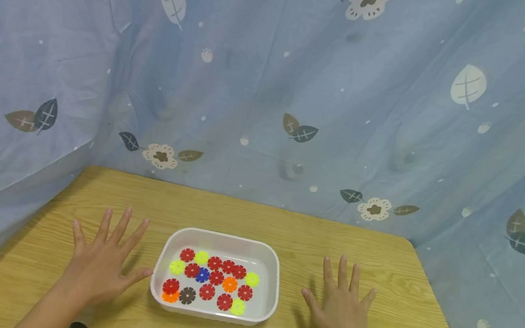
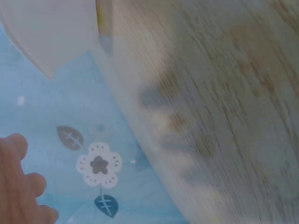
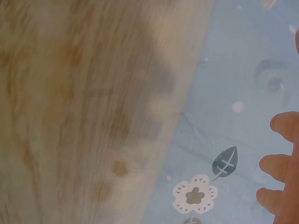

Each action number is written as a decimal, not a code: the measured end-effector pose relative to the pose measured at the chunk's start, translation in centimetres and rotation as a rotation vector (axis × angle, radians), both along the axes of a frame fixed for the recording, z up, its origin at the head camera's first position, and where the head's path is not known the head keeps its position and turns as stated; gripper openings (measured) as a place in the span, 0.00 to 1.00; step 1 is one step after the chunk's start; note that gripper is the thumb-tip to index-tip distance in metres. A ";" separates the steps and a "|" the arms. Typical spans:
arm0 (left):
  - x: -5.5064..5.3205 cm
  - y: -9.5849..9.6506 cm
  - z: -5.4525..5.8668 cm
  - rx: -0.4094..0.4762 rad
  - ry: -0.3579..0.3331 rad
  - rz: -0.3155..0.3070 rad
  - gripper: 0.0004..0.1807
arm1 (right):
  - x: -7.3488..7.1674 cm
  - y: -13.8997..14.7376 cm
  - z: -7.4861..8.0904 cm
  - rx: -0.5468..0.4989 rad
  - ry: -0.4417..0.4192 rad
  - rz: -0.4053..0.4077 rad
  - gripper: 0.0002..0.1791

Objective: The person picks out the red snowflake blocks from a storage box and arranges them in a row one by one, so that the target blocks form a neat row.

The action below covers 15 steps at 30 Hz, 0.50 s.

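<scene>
A white plastic tray [image 1: 214, 315] stands on the wooden table in the head view. Inside lie several notched plastic discs: red ones such as this disc [image 1: 206, 291], yellow-green discs [image 1: 238, 307], orange discs [image 1: 229, 284], a blue disc [image 1: 203, 275] and a dark brown disc [image 1: 187, 295]. My left hand [image 1: 102, 265] spreads its fingers on the tray's left, thumb tip close to the rim. Fingers also spread, my right hand [image 1: 344, 310] is off to the right, apart from the tray. Both hands hold nothing. Fingertips show at the edge of each wrist view.
The wooden table [image 1: 333, 241] has rounded far corners. A blue curtain [image 1: 256, 81] printed with leaves and flowers hangs behind it and along both sides. In the left wrist view, part of the white tray [image 2: 46, 28] shows at the upper left.
</scene>
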State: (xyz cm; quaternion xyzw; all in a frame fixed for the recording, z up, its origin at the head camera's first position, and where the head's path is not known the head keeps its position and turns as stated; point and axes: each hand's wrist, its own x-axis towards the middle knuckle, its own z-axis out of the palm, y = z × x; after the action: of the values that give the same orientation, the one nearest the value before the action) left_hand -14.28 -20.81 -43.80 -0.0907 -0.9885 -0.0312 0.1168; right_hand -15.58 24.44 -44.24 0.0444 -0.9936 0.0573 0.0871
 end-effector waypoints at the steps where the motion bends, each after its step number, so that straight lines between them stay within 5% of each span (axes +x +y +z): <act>1: 0.0 0.0 0.0 0.002 -0.006 -0.002 0.51 | 0.1 0.0 0.0 0.000 -0.001 0.000 0.44; 10: 0.0 0.2 -0.2 0.019 -0.055 -0.016 0.50 | 0.1 0.0 -0.3 -0.008 -0.002 0.003 0.44; 15: 0.0 0.3 -0.4 0.050 -0.032 -0.079 0.49 | 0.2 0.0 -0.7 -0.041 0.050 0.041 0.42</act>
State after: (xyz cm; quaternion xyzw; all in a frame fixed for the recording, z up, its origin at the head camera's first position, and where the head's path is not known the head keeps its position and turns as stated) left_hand -14.31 -20.51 -44.25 -0.1259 -0.9848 -0.0621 0.1019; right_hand -15.34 24.45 -44.90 0.0645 -0.9885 0.0783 0.1119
